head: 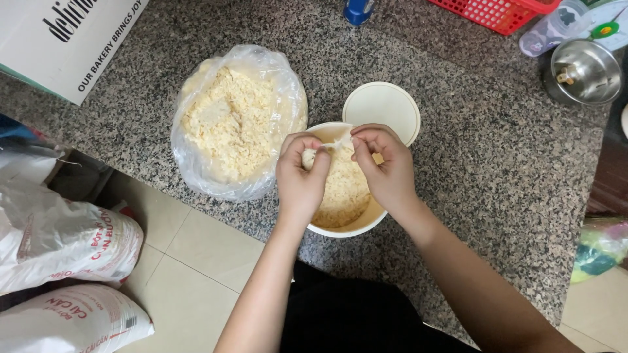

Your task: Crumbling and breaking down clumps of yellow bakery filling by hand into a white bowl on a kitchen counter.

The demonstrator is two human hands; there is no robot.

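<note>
Pale, crumbly dough is what we have between our fingers: a small lump (313, 155) pinched in our left hand (301, 180), with a thin stretched strand running across to our right hand (386, 167), so its long axis lies left to right. Both hands are closed on it, fingertips curled inward, wrists angled in from below. The lump hangs directly over the cream bowl (340, 230) of crumbs, its lid (386, 104) just behind, and the open plastic bag (239, 121) of the same crumbs sits just left.
</note>
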